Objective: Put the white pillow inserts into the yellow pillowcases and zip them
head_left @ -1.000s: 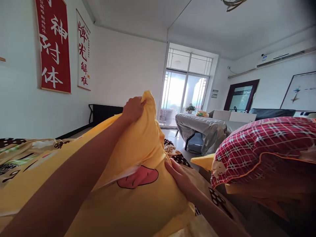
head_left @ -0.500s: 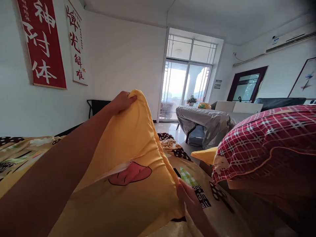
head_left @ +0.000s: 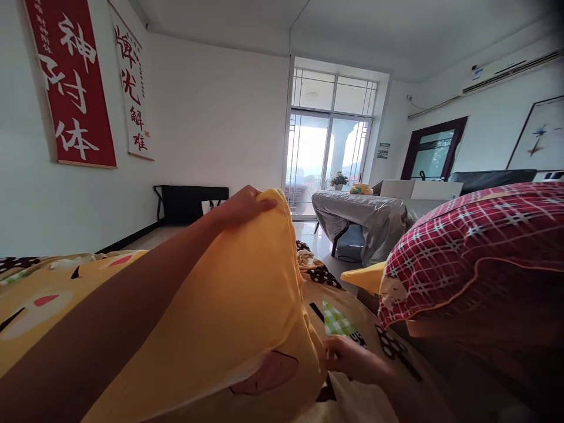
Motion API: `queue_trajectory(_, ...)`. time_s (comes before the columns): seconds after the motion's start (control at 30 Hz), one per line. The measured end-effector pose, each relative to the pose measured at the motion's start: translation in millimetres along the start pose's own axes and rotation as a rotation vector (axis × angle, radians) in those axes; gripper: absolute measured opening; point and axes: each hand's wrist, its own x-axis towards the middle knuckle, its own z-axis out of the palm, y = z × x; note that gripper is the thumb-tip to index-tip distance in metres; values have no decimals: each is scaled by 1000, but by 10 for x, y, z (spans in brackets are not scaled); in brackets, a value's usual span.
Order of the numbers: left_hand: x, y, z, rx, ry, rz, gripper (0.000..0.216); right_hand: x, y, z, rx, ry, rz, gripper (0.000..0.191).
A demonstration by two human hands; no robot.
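A yellow pillow [head_left: 238, 282] with a pink printed patch rises in front of me, tilted up off the bed. My left hand [head_left: 251, 205] is closed around its far top corner, and the forearm crosses the pillow's left side. Low on the right, my right hand [head_left: 356, 358] has its fingers curled in a pinch at the pillow's side edge. Part of the pillow's lower face lies in shadow. Beneath it spreads a patterned bedsheet [head_left: 365, 329] in beige, brown and green.
Red plaid bedding [head_left: 480, 247] bulges up close on the right, with a yellow corner [head_left: 363, 279] poking out beside it. Farther back stands a table under a silvery plastic cover [head_left: 361, 205]. A black low piece of furniture [head_left: 189, 202] sits by the wall.
My left hand and the pillow corner have moved right and lower in view. My right hand has shifted slightly right along the pillow's edge. More of the black furniture shows.
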Motion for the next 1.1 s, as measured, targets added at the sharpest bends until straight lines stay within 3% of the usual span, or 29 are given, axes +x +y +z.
queue_trajectory(0.03, -16, 27, 66, -16, -52, 26, 40, 123, -218, -142, -5, -54, -38, 25)
queue_trajectory(0.13, -40, 129, 270, -80, -188, 91, 41, 484, -1062, -378, 216, 20, -125, 46)
queue_trajectory(0.23, -65, 244, 394, -100, -233, 100, 39, 746, -1811, -252, 414, 27, -154, 49)
queue_trajectory(0.3, -111, 274, 345, -114, -211, 122, 36, 845, -2084, -77, 441, 66, -144, 43)
queue_trajectory(0.37, -204, 207, 155, -118, -224, 144, 34, 892, -2181, 58, 380, 214, -246, 37)
queue_trajectory(0.43, -351, 12, -140, -82, -318, 106, 41, 910, -2171, 111, 251, 399, -399, 33)
queue_trajectory(0.57, -754, -680, -679, 83, -543, -219, 39, 963, -2107, 71, 6, 567, -548, 33)
queue_trajectory(0.67, -1002, -1161, -781, 101, -432, -267, 39, 1053, -2146, 102, -112, 580, -584, 35)
queue_trajectory(0.73, -1079, -1339, -740, 52, -339, -240, 40, 1113, -2202, 185, -132, 608, -587, 35)
queue_trajectory(0.83, -1072, -1418, -669, -27, -388, -249, 47, 1169, -2282, 304, -154, 654, -625, 28)
queue_trajectory(0.93, -1010, -1375, -649, 7, -448, -264, 52, 1190, -2342, 266, -288, 646, -720, 20)
queue_trajectory(1.0, -977, -1272, -652, 84, -336, -218, 51, 1198, -2379, 154, -321, 704, -733, 25)
queue_trajectory(1.1, -942, -972, -698, 299, -46, -67, 47, 1214, -2417, -17, -201, 933, -693, 33)
